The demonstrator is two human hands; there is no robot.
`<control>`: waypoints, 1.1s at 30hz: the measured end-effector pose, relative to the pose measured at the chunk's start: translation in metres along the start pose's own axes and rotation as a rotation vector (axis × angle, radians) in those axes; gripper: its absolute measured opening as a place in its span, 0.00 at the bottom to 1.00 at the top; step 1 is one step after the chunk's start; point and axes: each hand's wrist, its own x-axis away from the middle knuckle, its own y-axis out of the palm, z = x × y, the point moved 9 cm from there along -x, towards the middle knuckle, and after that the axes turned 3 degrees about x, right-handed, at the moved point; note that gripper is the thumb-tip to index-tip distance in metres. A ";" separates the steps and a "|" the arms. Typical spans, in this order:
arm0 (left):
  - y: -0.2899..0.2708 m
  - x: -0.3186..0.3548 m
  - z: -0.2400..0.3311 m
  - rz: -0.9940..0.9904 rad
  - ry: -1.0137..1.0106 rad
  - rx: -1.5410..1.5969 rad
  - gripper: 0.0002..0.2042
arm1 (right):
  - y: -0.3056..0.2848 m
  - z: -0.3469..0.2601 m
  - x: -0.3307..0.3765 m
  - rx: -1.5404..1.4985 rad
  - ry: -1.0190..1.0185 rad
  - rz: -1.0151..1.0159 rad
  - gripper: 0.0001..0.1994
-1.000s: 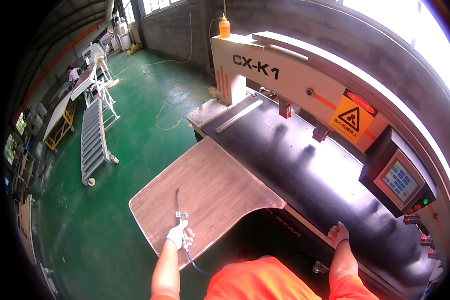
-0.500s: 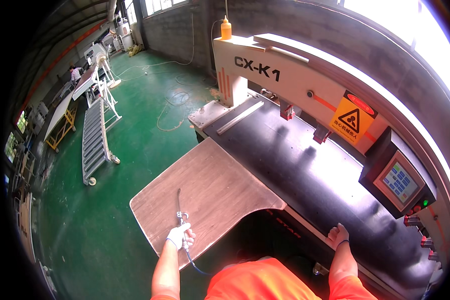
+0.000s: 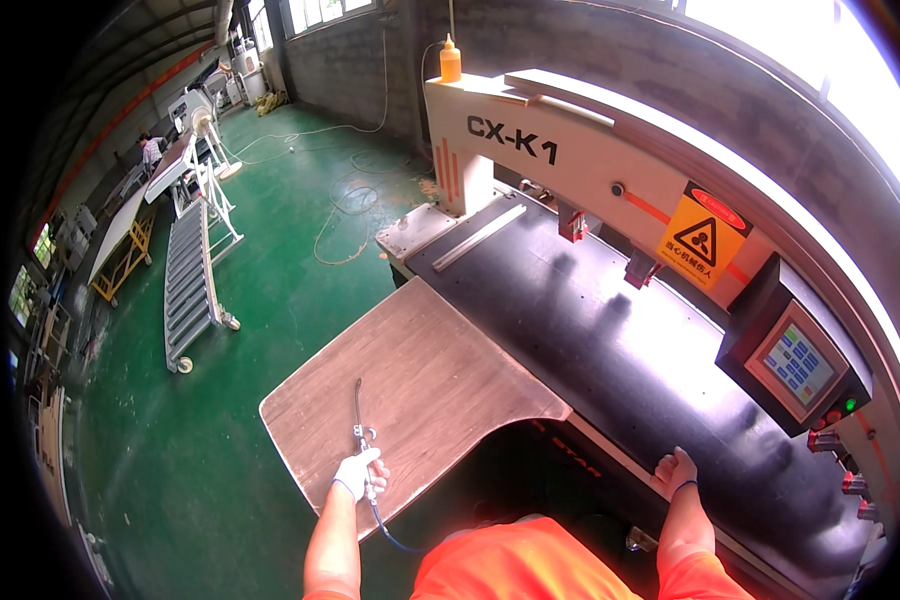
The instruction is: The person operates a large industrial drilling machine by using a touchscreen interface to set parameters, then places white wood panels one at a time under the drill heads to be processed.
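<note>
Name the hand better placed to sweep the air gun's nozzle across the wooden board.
Left. The left hand already grips the air gun, whose thin nozzle lies over the wooden board. The right hand rests empty on the machine's black bed, away from the gun.

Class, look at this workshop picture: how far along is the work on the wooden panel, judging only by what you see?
Done: the wooden panel lies flat, one edge against the machine's black table, its surface looking bare.
In hand: the left hand grips an air gun, nozzle lying over the panel; the right hand rests on the table's front edge.
Left: the panel is not yet under the machine's beam.
</note>
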 end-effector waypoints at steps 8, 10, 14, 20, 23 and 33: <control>0.002 0.003 0.002 0.012 0.009 -0.011 0.15 | -0.002 0.002 -0.005 -0.034 0.007 -0.027 0.27; 0.003 0.007 0.003 0.040 0.027 -0.031 0.15 | -0.002 0.002 -0.003 -0.029 0.005 -0.013 0.26; 0.002 0.011 0.006 0.084 0.046 -0.078 0.15 | 0.000 0.001 -0.002 -0.028 0.004 -0.015 0.26; 0.002 0.012 0.008 0.077 0.033 -0.104 0.14 | -0.001 0.001 -0.003 -0.038 0.011 -0.004 0.26; 0.009 0.020 0.011 0.099 0.047 -0.132 0.14 | -0.002 0.000 -0.001 -0.035 0.005 0.006 0.26; 0.002 0.023 0.011 0.121 0.061 -0.145 0.18 | -0.004 0.006 -0.008 -0.024 0.015 -0.006 0.26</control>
